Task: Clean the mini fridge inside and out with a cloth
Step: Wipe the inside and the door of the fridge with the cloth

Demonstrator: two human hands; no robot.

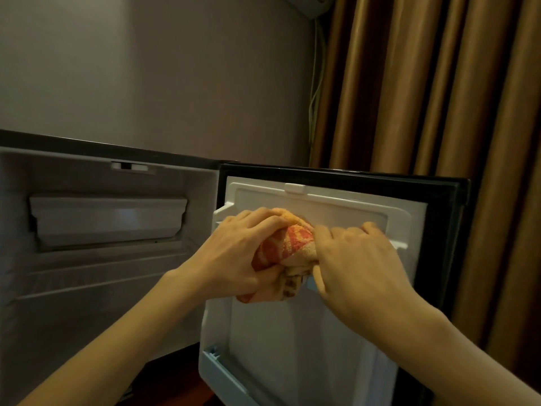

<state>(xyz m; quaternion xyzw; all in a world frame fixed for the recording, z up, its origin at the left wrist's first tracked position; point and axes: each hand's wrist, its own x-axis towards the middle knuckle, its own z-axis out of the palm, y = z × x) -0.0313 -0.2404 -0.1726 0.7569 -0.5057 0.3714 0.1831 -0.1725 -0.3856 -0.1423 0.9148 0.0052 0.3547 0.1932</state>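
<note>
Left hand [243, 250]: I see it reach in from the lower left, fingers curled over the cloth [292, 244], thumb beneath, gripping it.
Right hand [354, 259]: in from the lower right, knuckles up, fingers bent, thumb pinching the cloth's right end.
Cloth: bunched orange-and-red terry (a darker print on its lower fold), held between both hands against the upper door [292, 332].
Door: open, with a white liner and black frame.
Mini fridge [102, 273]: open at left, grey inside.
Curtain [439, 98]: golden-brown, behind the door.
</note>
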